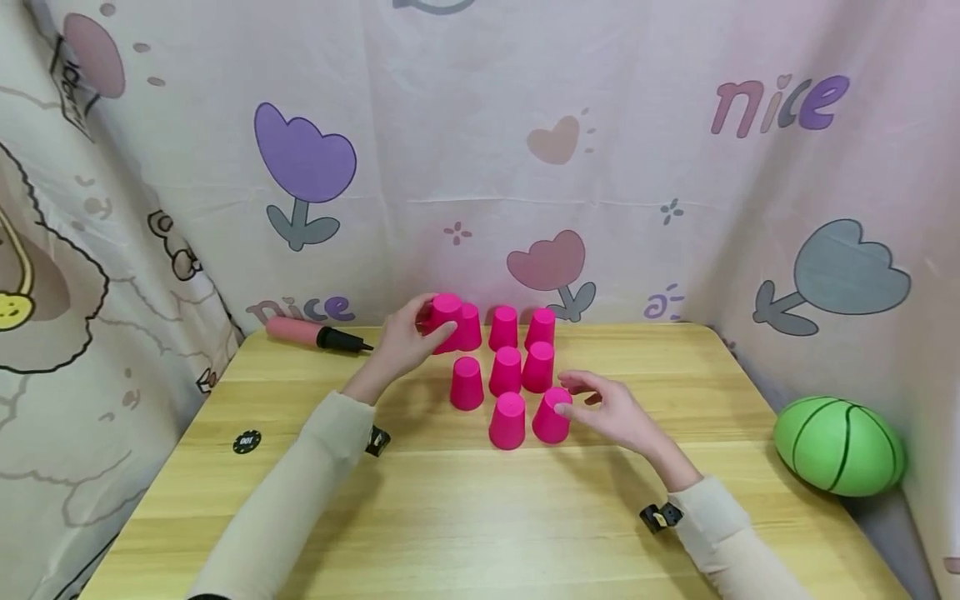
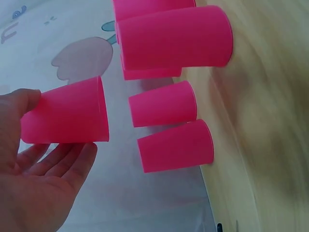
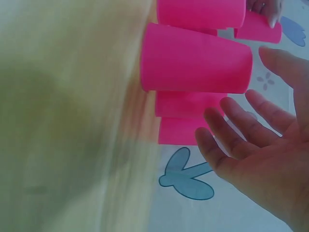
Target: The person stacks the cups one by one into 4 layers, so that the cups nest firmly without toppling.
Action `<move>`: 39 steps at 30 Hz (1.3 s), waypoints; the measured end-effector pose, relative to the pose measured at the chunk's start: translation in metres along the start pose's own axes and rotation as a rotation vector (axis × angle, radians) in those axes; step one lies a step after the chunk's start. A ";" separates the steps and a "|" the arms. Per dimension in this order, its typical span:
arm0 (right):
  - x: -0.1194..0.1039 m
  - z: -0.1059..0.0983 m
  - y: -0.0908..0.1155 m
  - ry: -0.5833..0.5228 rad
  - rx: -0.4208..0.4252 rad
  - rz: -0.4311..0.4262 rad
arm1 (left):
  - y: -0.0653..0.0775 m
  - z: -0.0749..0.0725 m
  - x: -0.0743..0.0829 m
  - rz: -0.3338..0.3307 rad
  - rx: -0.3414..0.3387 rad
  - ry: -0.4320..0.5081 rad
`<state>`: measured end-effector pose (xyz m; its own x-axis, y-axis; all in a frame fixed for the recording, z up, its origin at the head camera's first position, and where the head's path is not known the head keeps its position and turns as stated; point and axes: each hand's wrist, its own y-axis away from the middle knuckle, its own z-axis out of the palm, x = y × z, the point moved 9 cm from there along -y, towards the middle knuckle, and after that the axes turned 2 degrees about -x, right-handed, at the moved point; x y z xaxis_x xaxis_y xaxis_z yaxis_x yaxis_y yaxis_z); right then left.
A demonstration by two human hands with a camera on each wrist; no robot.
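Observation:
My left hand [image 1: 403,340] grips a pink plastic cup [image 1: 447,310] between thumb and fingers at the back left of a group of cups. In the left wrist view the cup [image 2: 67,113] is upside down, raised above the table, its wider rim pointing down. Several matching cups stand upside down in loose rows, including a front left cup [image 1: 507,423] and a left cup [image 1: 467,385]. Beside the front right cup [image 1: 549,423] is my right hand [image 1: 611,408], fingers spread and relaxed; in the right wrist view the palm [image 3: 260,179] holds nothing.
A pink hand pump [image 1: 296,332] with a black nozzle lies at the table's back left. Nearer the left edge is a black round chip [image 1: 247,442]. A green ball [image 1: 838,446] sits off the right edge. The printed curtain [image 1: 450,150] hangs right behind the wooden table [image 1: 480,517].

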<state>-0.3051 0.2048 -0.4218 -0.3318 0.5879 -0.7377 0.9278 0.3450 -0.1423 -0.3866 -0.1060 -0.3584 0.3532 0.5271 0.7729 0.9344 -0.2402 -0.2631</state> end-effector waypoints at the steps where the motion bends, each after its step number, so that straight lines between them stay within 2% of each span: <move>1: 0.001 0.001 0.001 -0.002 -0.001 0.001 | -0.003 0.000 -0.001 -0.006 0.002 0.001; 9: 0.004 0.010 0.004 -0.008 -0.018 -0.010 | -0.029 0.000 -0.010 -0.041 0.033 0.011; 18: 0.006 0.011 0.007 0.006 0.005 -0.013 | -0.046 0.008 -0.026 -0.121 0.069 0.015; 32: 0.003 0.013 0.010 -0.002 0.018 -0.021 | -0.062 0.011 -0.041 -0.175 0.067 0.019; 39: 0.004 0.015 0.010 -0.005 0.007 -0.002 | -0.068 0.011 -0.043 -0.190 0.070 0.033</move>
<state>-0.2941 0.2000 -0.4356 -0.3332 0.5836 -0.7405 0.9280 0.3417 -0.1483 -0.4646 -0.1035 -0.3803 0.1692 0.5300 0.8309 0.9855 -0.0809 -0.1491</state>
